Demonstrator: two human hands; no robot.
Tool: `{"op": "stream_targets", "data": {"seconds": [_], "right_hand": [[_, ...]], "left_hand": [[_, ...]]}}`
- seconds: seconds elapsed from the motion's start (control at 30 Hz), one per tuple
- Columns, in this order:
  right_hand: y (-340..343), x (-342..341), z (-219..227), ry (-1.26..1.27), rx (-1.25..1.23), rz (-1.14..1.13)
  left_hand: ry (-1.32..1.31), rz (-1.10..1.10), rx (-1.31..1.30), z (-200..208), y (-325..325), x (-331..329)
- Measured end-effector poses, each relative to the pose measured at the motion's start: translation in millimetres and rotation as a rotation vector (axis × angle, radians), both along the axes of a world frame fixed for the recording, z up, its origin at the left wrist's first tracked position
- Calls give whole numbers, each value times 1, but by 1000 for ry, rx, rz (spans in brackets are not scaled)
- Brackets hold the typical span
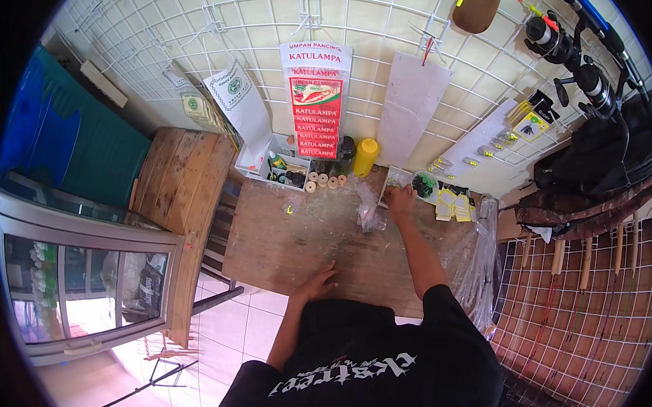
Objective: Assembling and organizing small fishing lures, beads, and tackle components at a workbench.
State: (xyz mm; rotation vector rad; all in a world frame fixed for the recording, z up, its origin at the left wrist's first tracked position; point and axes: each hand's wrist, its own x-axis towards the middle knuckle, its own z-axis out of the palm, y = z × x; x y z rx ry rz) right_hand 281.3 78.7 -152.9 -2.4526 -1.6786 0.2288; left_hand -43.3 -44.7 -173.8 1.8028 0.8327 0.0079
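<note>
Just above the middle of the frame, toward the right, we are holding our right hand [400, 199] at an open white box [398, 172], which is sitting along the back of the wooden tabletop [280, 245]. Our fingers are pointing into the box and their tips are blending with its contents, so we are unable to tell whether they are pinching anything. Lower down, near the centre of the frame, we are resting our left hand [316, 284] close to the table's front edge, palm down, its fingers loosely spread.

Right of the box, a round tub of green pieces [424, 184] is standing just beside it, and yellow-edged cards [453, 204] are lying in a pile farther right. On the box's other side, a crumpled clear plastic bag [369, 211] is lying near our right hand, while a yellow squeeze bottle [366, 158] is standing behind that. Toward the left, several beige discs with dark centres [323, 181] are sitting next to a white divided tray [251, 173]. At upper centre, a strip of red-and-white sachets [315, 116] is hanging; at upper right, we are seeing two fishing reels [550, 40].
</note>
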Motion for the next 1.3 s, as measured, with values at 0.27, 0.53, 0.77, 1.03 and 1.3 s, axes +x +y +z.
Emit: {"op": "stream_targets", "data": {"seconds": [0.27, 0.53, 0.77, 1.03, 1.3], "right_hand": [[-6, 12, -24, -138, 141, 27], [-24, 20, 29, 137, 270, -129], [-34, 54, 37, 929, 378, -42], [-69, -5, 126, 1020, 288, 24], [-100, -59, 148, 1025, 302, 90]], "left_hand": [[-30, -26, -65, 8, 26, 2], [25, 22, -97, 17, 51, 9], [-281, 167, -138, 60, 66, 42], [-550, 368, 112, 153, 89, 97], [-669, 419, 153, 166, 89, 102]]}}
